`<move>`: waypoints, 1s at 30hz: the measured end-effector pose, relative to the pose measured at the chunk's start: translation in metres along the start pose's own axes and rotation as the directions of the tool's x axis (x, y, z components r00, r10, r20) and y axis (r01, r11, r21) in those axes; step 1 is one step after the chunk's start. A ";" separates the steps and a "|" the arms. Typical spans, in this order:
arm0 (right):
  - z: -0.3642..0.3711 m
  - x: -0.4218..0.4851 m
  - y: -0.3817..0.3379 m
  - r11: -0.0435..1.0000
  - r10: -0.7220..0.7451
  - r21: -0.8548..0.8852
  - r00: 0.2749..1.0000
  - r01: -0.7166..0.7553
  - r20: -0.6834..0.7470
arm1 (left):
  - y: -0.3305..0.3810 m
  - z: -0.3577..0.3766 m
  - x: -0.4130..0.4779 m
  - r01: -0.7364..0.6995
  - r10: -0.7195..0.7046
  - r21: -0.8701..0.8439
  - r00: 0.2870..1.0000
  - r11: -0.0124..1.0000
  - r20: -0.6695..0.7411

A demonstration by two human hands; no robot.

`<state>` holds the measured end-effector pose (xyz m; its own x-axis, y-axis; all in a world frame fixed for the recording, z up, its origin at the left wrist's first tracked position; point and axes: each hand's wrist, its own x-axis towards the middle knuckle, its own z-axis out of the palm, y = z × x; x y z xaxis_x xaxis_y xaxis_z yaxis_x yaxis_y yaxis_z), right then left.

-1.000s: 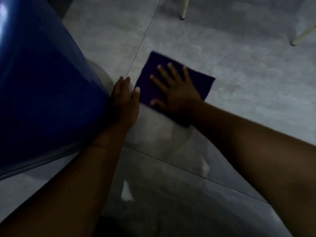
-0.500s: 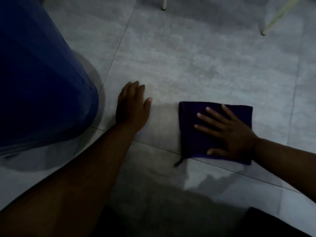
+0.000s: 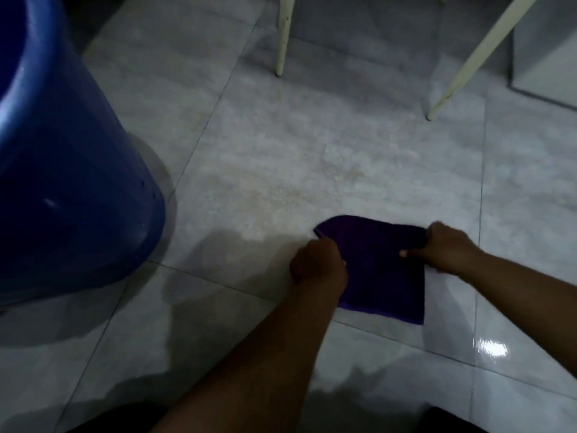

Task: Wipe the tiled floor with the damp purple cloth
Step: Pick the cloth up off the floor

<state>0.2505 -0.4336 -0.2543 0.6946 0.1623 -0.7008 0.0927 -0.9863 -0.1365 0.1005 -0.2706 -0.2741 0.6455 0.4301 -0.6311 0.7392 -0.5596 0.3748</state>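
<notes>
- My left hand point(image 3: 318, 260) is no longer resting flat on the floor point(image 3: 281, 145) beside the blue barrel point(image 3: 71, 182); it is gripping the purple cloth point(image 3: 381, 270) at its left edge.
- My right hand point(image 3: 449, 248) is no longer pressing flat; it is pinching the cloth's far right corner.
- The cloth's far edge is lifting.

We see the purple cloth point(image 3: 381, 270), dark and folded roughly square, lying across a grout line of the tiled floor point(image 3: 281, 157). Its far corners are bunched. The pale grey tiles shine wet nearby.
</notes>
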 end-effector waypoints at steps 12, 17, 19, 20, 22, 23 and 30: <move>-0.125 -0.037 -0.087 0.732 -0.253 0.579 0.932 0.360 -0.260 | 0.051 -0.146 -0.038 -0.334 0.193 -0.406 0.917 0.851 -0.350; -0.208 -0.089 -0.186 0.388 -0.339 0.634 0.743 0.669 -0.577 | 0.075 -0.301 -0.076 -0.520 0.290 -0.278 0.761 0.807 -0.580; -0.227 -0.121 -0.232 0.199 -0.431 0.674 0.681 0.712 -0.592 | 0.065 -0.357 -0.093 -0.505 0.260 -0.253 0.738 0.825 -0.623; -0.232 -0.138 -0.253 0.112 -0.509 0.704 0.649 0.701 -0.565 | 0.055 -0.381 -0.102 -0.509 0.242 -0.271 0.729 0.817 -0.640; -0.235 -0.162 -0.288 0.004 -0.630 0.757 0.590 0.653 -0.505 | 0.026 -0.417 -0.124 -0.549 0.215 -0.348 0.717 0.760 -0.663; -0.233 -0.169 -0.305 -0.017 -0.673 0.766 0.559 0.643 -0.484 | 0.007 -0.428 -0.135 -0.562 0.183 -0.414 0.724 0.716 -0.665; -0.163 -0.185 -0.372 0.217 -0.842 0.702 0.494 0.678 -0.217 | -0.127 -0.414 -0.174 -0.385 -0.033 -0.781 0.888 0.492 -0.458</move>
<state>0.2040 -0.1020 0.0406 0.4201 0.9040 -0.0791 -0.0097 -0.0826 -0.9965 -0.0257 0.0192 0.0693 0.6373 0.7248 -0.2616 0.2652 0.1125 0.9576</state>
